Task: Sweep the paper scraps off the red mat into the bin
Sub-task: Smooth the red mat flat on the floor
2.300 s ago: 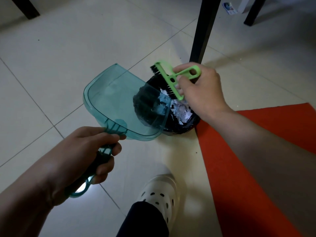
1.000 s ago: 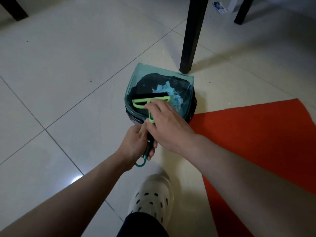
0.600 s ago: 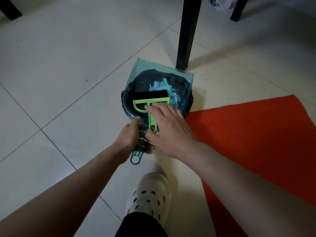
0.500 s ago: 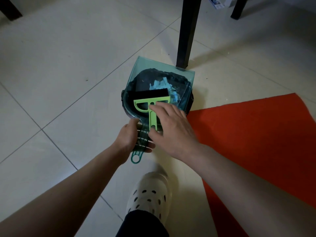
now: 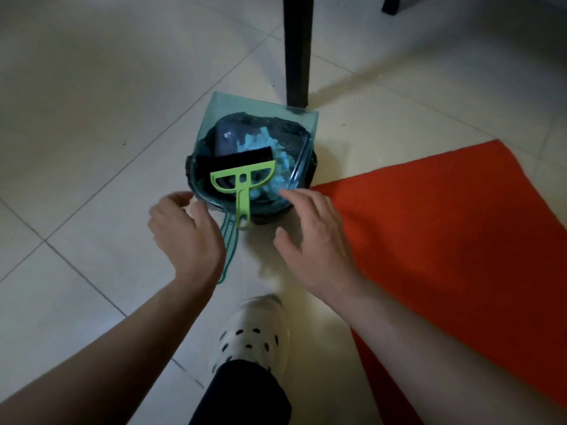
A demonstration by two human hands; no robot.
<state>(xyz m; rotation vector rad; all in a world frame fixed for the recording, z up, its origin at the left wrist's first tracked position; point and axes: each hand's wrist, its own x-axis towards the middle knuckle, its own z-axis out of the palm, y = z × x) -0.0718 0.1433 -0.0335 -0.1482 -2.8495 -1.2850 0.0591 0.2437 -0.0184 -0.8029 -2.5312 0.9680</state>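
Head view, closing step of the sweep. The teal dustpan [image 5: 260, 139] lies flat across the top of the black bin [image 5: 308, 176], its handle jutting toward the viewer over the tiled floor [image 5: 92, 102]. The green brush [image 5: 244, 187] rests inside the pan, bristles away from the viewer. Paper scraps [image 5: 254, 138] show through the translucent pan, inside the bin. The red mat [image 5: 445, 216] lies just beside the bin on its right side; no scraps can be made out on its visible part. Both hands are released and hold nothing: the left hand [image 5: 187, 234] hovers with loosely curved fingers over the pan's handle, the right hand [image 5: 313, 234] hovers spread near the pan's near right corner. A dark desk leg [image 5: 296, 50] stands just behind the bin; a white clog [image 5: 254, 329] is planted below. Judgement: the scraps appear binned and both tools parked, so the task looks essentially done. Any next move calls only for drawing both hands clear without knocking the pan off the bin.
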